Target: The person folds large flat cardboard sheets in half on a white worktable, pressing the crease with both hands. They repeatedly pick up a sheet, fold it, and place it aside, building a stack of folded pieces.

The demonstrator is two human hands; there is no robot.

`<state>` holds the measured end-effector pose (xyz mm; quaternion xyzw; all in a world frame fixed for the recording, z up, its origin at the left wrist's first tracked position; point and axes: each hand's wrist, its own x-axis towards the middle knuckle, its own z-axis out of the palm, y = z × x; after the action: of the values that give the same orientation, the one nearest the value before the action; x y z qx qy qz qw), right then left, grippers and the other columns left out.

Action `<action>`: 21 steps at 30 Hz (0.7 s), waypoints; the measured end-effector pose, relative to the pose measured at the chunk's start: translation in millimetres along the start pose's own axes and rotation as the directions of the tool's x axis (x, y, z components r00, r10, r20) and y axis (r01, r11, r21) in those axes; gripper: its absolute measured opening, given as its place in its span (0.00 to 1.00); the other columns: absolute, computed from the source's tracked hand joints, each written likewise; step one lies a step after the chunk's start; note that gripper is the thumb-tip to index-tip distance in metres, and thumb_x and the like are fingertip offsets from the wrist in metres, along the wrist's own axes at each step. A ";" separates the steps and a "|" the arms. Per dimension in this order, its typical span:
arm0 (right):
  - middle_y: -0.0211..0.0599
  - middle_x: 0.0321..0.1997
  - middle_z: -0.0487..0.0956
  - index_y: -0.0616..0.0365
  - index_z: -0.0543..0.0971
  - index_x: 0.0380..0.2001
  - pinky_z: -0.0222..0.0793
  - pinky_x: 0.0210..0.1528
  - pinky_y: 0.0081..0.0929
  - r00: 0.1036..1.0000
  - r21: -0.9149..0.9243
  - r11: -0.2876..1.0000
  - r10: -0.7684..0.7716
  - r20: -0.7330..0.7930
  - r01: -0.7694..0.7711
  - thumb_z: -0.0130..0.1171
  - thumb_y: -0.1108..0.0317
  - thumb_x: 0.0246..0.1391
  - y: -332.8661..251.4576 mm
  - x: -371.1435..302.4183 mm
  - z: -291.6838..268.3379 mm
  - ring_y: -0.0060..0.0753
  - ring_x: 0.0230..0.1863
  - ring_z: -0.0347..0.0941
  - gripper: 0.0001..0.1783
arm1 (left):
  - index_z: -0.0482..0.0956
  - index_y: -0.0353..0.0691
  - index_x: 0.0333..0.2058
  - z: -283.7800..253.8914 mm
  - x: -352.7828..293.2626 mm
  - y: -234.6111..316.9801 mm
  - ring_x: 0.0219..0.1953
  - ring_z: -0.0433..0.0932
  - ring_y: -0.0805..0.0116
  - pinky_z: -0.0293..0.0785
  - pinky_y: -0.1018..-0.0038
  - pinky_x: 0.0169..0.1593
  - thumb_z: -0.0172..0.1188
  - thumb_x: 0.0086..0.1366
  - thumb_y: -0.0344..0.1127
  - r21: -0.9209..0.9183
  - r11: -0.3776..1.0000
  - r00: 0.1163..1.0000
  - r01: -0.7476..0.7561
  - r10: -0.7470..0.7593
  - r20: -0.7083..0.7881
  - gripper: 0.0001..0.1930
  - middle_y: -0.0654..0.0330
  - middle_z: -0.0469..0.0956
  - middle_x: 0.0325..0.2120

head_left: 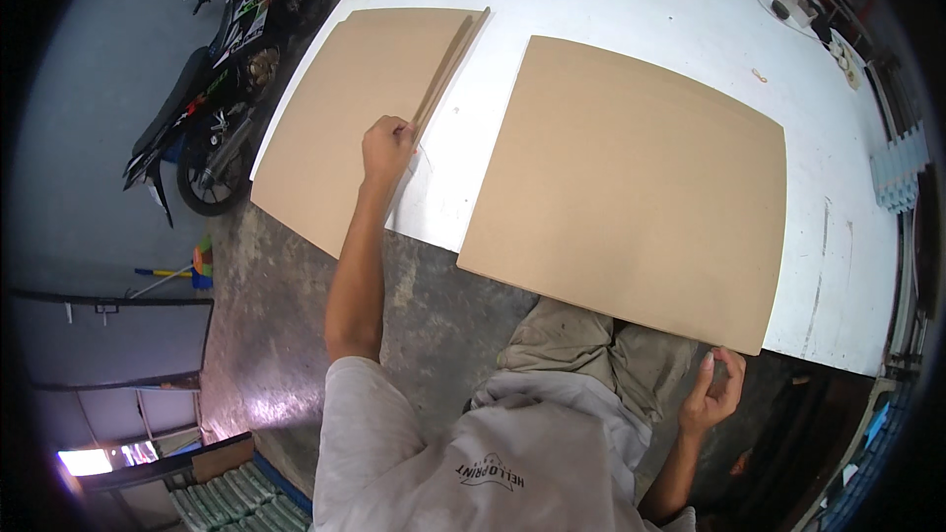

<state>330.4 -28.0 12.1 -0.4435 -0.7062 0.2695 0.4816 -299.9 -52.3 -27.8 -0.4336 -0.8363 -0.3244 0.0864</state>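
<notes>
One cardboard sheet [330,108] had its edge pinched by the left hand [387,148], probably for steadiness, while the right hand [711,394], fingers half-curled, hung beside another board's [631,187] corner.

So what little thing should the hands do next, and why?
Maybe the left hand should gently lift the left cardboard: it is at that cardboard's right edge, which seems slightly raised off the white table. The right hand is by a near corner of the right cardboard.

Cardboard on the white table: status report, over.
Left hand at right edge of left cardboard, grip unclear. Right hand by near-right corner of right cardboard. Small loop beyond, apart from both.
</notes>
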 end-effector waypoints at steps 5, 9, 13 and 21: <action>0.49 0.52 0.82 0.65 0.83 0.50 0.70 0.62 0.48 0.957 -0.328 0.921 -0.122 0.265 0.208 0.72 0.77 0.55 11.8 25.9 3.3 0.56 0.55 0.77 0.18 | 0.86 0.34 0.32 12.5 -13.5 16.0 0.33 0.85 0.46 0.81 0.58 0.39 0.70 0.65 0.38 0.013 0.988 0.987 -0.156 0.155 0.036 0.12 0.47 0.84 0.31; 0.44 0.55 0.82 0.58 0.86 0.48 0.71 0.62 0.52 0.859 -0.314 0.862 -0.232 0.456 0.399 0.79 0.71 0.46 25.7 44.3 15.3 0.55 0.58 0.77 0.24 | 0.84 0.36 0.46 -1.5 -23.9 63.3 0.41 0.81 0.45 0.74 0.54 0.47 0.72 0.65 0.41 0.335 0.912 0.966 -0.236 0.257 -0.020 0.17 0.49 0.84 0.39; 0.40 0.55 0.83 0.54 0.88 0.46 0.72 0.61 0.53 0.818 -0.240 0.856 -0.301 0.489 0.458 0.79 0.70 0.44 34.1 48.2 20.4 0.50 0.59 0.78 0.22 | 0.82 0.36 0.44 -14.2 -108.9 167.6 0.43 0.80 0.48 0.73 0.55 0.49 0.73 0.63 0.34 -0.049 0.896 0.894 -0.440 0.443 0.063 0.14 0.51 0.83 0.42; 0.40 0.52 0.85 0.53 0.89 0.43 0.73 0.62 0.55 0.844 -0.294 0.849 -0.276 0.460 0.439 0.78 0.71 0.45 36.3 38.4 24.4 0.49 0.57 0.80 0.18 | 0.88 0.43 0.43 13.8 -199.5 262.7 0.45 0.80 0.62 0.73 0.61 0.52 0.77 0.54 0.39 -0.449 0.712 0.695 -0.539 0.678 0.240 0.17 0.64 0.84 0.38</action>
<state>315.7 23.9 -9.8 -0.3224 -0.8998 0.1127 0.2714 28.7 -68.6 -0.6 -0.7526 -0.5702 -0.3248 -0.0540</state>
